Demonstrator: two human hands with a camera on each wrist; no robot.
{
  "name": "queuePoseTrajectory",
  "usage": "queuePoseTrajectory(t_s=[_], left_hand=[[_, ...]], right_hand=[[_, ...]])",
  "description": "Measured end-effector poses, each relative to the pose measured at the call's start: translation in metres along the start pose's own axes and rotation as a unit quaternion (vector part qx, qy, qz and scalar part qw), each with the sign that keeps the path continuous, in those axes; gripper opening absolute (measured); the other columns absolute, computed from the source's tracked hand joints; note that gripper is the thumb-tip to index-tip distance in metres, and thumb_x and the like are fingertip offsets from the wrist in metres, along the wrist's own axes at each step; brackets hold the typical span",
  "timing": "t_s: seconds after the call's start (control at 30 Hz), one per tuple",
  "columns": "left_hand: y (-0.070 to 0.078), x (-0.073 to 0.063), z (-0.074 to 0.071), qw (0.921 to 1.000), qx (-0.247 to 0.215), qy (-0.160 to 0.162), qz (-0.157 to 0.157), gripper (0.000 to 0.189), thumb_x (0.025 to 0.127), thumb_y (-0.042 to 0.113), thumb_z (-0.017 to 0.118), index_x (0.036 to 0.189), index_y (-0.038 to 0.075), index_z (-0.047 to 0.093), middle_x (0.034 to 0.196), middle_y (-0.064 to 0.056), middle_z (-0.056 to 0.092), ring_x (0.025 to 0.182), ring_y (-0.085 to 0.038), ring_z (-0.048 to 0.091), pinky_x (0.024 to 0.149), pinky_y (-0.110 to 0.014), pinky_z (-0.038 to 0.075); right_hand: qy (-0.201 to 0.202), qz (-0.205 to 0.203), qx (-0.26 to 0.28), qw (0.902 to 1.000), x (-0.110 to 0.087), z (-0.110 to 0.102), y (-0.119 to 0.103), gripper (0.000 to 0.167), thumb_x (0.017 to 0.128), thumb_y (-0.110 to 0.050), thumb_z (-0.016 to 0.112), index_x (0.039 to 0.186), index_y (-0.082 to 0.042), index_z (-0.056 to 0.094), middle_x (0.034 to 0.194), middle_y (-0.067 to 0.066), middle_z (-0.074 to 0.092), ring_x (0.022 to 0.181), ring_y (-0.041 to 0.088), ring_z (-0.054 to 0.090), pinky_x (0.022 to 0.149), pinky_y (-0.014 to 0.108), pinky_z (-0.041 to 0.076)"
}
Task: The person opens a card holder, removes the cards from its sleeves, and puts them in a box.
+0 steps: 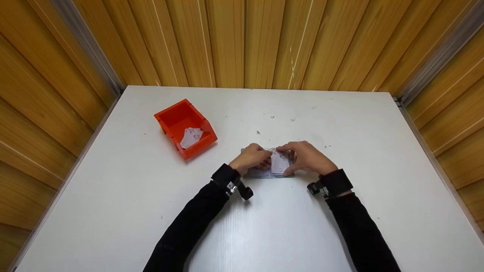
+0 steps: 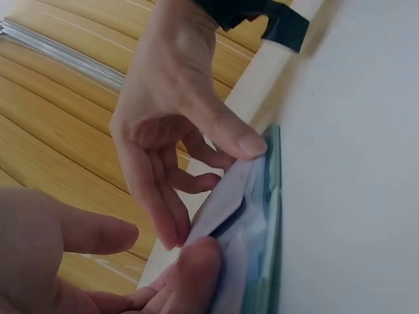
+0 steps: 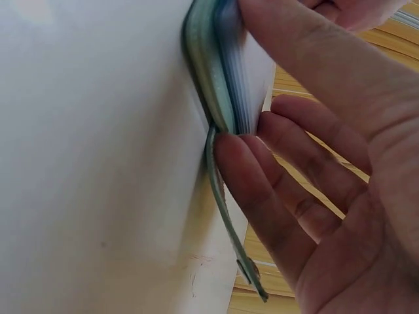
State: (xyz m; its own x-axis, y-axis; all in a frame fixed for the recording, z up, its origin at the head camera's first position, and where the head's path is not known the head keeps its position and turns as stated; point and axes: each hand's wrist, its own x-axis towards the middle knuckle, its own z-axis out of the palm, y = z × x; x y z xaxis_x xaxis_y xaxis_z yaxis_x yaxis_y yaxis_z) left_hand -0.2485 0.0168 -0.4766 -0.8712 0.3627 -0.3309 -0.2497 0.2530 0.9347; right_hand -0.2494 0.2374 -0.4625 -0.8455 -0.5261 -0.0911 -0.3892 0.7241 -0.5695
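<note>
A blue-green card holder with clear pages lies flat before me. A pale printed card lies over its right half. My right hand grips the card across its length, thumb at the near edge and fingers at the far edge. In the right wrist view, a fingertip touches the holder's layered edge. My left hand has its fingers curled over the holder's left half. A left digit presses at a clear pocket in the left wrist view, beside a dark gap under the card; other left fingertips are partly hidden.
Back left on the white table stands a red bin holding several pale cards. Wood-patterned walls enclose the table's back and sides. Black bands with small cameras sit on both wrists.
</note>
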Motion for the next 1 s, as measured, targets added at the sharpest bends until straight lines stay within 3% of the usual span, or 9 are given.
queuePoseTrajectory(t_s=[0.17,0.33,0.5,0.7,1.0], left_hand=[[-0.003,0.004,0.004,0.9992,0.031,0.024,-0.003,0.025,0.1,0.013,0.059,0.093,-0.007,0.072,0.076,-0.005,0.069,0.06,-0.011,0.066,0.058,-0.021,0.057],[-0.002,0.003,0.008,0.9964,0.061,0.055,0.019,0.021,0.097,0.011,0.062,0.087,-0.004,0.074,0.069,-0.003,0.069,0.058,-0.01,0.065,0.056,-0.019,0.053],[-0.002,0.001,0.013,0.9943,0.078,0.064,0.035,0.014,0.095,0.008,0.065,0.083,0.001,0.07,0.065,-0.002,0.067,0.057,-0.009,0.062,0.054,-0.018,0.048],[-0.002,-0.001,0.017,0.9958,0.047,0.071,0.034,0.003,0.093,0.001,0.067,0.093,0.0,0.065,0.076,-0.005,0.072,0.059,-0.009,0.065,0.055,-0.018,0.052],[-0.004,0.001,0.011,0.9981,0.023,0.041,0.039,0.021,0.092,-0.001,0.074,0.109,-0.007,0.063,0.095,-0.019,0.077,0.061,-0.01,0.07,0.06,-0.022,0.059]], right_hand=[[-0.007,0.005,0.008,0.9999,0.001,0.002,0.002,0.081,0.068,-0.016,0.098,0.14,-0.007,0.064,0.137,0.012,0.068,0.117,0.028,0.061,0.103,0.048,0.049],[-0.001,-0.004,0.005,1.0,0.001,0.0,0.001,0.079,0.068,-0.016,0.098,0.139,-0.005,0.065,0.134,0.013,0.069,0.11,0.027,0.061,0.097,0.045,0.05],[0.002,-0.009,0.009,0.9999,0.001,0.0,0.001,0.078,0.067,-0.015,0.098,0.137,-0.005,0.066,0.131,0.012,0.071,0.106,0.025,0.061,0.093,0.041,0.049],[-0.001,-0.005,0.001,1.0,0.001,-0.001,0.002,0.078,0.067,-0.019,0.098,0.138,-0.009,0.066,0.131,0.009,0.071,0.105,0.024,0.06,0.092,0.04,0.048],[-0.001,0.006,0.005,1.0,0.0,-0.001,0.004,0.079,0.067,-0.021,0.098,0.139,-0.009,0.066,0.12,0.006,0.071,0.096,0.021,0.057,0.083,0.034,0.047]])
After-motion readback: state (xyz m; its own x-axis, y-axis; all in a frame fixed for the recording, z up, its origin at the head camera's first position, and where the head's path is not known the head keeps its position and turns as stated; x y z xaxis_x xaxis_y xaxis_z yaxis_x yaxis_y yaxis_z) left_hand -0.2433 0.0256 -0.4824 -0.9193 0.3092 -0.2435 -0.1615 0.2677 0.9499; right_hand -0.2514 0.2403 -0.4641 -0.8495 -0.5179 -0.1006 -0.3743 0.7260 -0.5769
